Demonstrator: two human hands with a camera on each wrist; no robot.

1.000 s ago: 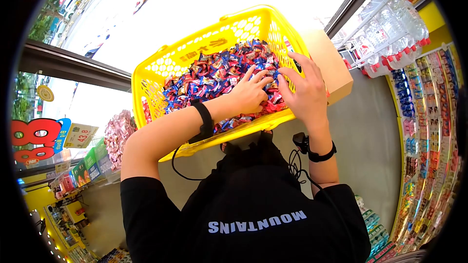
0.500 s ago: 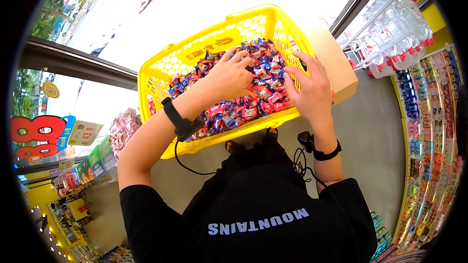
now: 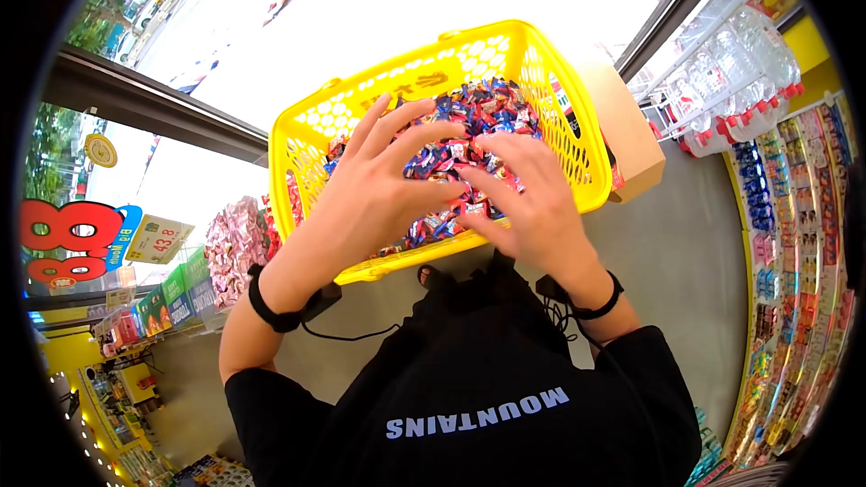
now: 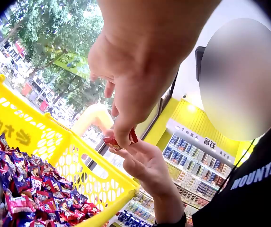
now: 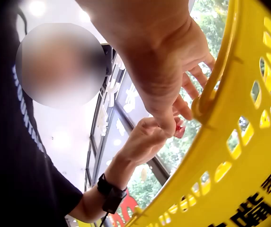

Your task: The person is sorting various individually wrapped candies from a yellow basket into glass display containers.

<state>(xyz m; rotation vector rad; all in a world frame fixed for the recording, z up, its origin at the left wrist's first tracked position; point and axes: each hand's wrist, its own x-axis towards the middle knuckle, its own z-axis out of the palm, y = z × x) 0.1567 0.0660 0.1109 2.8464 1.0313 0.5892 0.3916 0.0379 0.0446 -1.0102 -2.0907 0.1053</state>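
Over the basket my two hands meet at the fingertips. A small red wrapped candy [image 4: 111,141] is pinched where they come together; its wrapper shows on both sides of my left thumb in the left wrist view. My left hand [image 3: 374,185] has its other fingers spread apart. My right hand [image 3: 532,203] reaches in from the other side, and the candy also shows by its thumb in the right wrist view. Below lies a heap of red and blue wrapped candies [image 4: 36,187], filling much of a yellow perforated basket [image 3: 591,158]. My hands cover part of the heap.
A cardboard box [image 3: 636,140] stands at the basket's right side. Bottled drinks [image 3: 744,63] hang in a rack at upper right, above packed shelves [image 3: 785,280]. Pink packets [image 3: 236,252] and a price sign [image 3: 158,239] are at left, by the window.
My left hand has risen out of the candy heap toward the camera. My right hand has left the basket's right rim and moved left to meet it, at the small red candy.
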